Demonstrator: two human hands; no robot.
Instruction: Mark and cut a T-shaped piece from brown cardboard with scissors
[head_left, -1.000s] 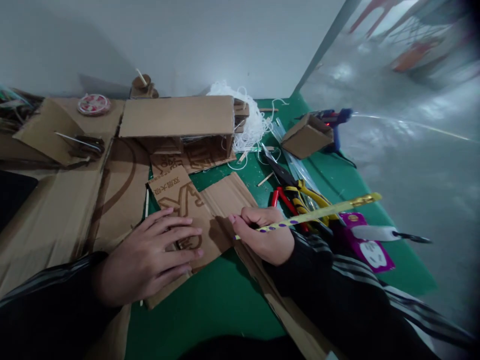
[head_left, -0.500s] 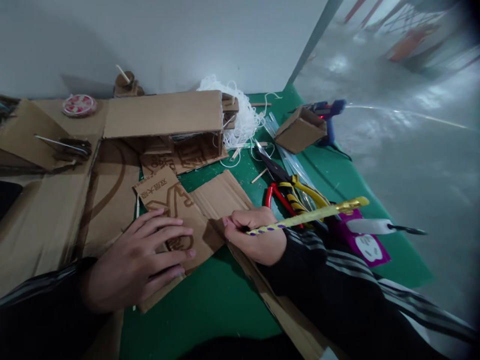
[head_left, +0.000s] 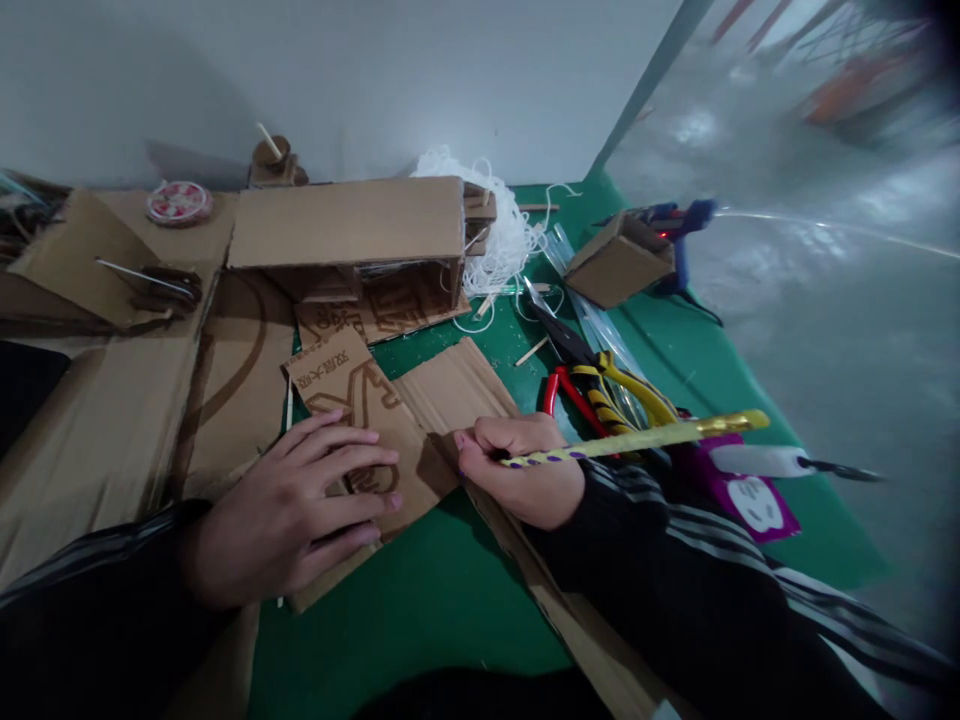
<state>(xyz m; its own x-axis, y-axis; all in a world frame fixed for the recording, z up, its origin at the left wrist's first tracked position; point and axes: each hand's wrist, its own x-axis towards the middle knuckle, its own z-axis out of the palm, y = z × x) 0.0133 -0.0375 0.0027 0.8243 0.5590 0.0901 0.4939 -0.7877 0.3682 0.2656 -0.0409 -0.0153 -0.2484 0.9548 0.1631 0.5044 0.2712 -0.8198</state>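
Note:
My left hand lies flat with spread fingers on a printed piece of cardboard. My right hand is closed round a yellow pencil with purple marks near the grip and an eraser end pointing right. The pencil's writing tip is hidden by the fingers. Under the right hand runs a long plain cardboard strip, which the printed piece partly overlaps.
A cardboard structure stands at the back, beside a heap of white string. Yellow-black pliers, red-handled pliers, a small cardboard box and a blue glue gun lie right. A purple packet sits near the right sleeve.
The whole view has shifted slightly, so everything appears a little further right. Both hands keep nearly the same places on the cardboard, and the pencil stays in the right hand.

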